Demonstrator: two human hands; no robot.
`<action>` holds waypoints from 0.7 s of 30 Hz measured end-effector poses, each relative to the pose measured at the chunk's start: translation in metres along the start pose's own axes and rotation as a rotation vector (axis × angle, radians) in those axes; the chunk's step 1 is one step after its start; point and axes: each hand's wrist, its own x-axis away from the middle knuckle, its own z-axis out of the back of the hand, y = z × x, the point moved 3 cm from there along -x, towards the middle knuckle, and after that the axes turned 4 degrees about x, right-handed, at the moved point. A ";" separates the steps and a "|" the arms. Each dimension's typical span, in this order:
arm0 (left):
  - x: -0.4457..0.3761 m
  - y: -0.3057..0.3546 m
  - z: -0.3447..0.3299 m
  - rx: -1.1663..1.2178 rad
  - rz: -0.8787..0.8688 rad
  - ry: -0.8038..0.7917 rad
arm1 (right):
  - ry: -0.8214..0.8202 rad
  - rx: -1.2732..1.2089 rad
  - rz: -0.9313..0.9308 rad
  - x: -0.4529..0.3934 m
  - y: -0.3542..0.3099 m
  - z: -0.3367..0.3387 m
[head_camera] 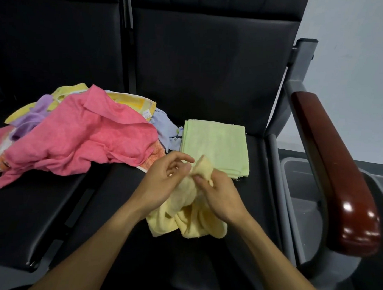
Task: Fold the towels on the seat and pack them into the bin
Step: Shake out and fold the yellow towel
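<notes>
A heap of unfolded towels (74, 135), topped by a large pink towel (85, 138) with yellow, lilac and pale blue cloth showing beneath, sprawls at nine o'clock across the join of two black seats (212, 79). A pale green towel (215, 146), folded flat into a neat rectangle, lies on the right-hand seat at twelve o'clock from my hands, its near edge just behind them. A crumpled pale yellow towel (188, 221) bunches in the middle of that seat, hanging down toward six o'clock. The seats are dark padded vinyl with upright backs; a glossy reddish-brown armrest (336, 176) runs along three o'clock, and the grey bin (304, 196) stands just beyond it on a dark floor, under a pale wall. My left hand (163, 183) pinches the yellow towel's upper part between thumb and curled fingers. My right hand (218, 195) grips the same bunched top, fingers curled over the cloth, the two hands nearly touching.
</notes>
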 end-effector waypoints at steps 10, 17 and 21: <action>-0.003 -0.006 0.007 -0.329 -0.051 0.094 | 0.104 -0.273 -0.210 -0.001 0.009 0.017; 0.002 0.002 -0.009 -0.127 -0.025 -0.021 | -0.080 0.014 0.010 0.004 -0.001 -0.006; 0.002 -0.001 -0.002 -0.135 -0.007 0.112 | 0.034 -0.173 -0.208 0.003 0.006 -0.002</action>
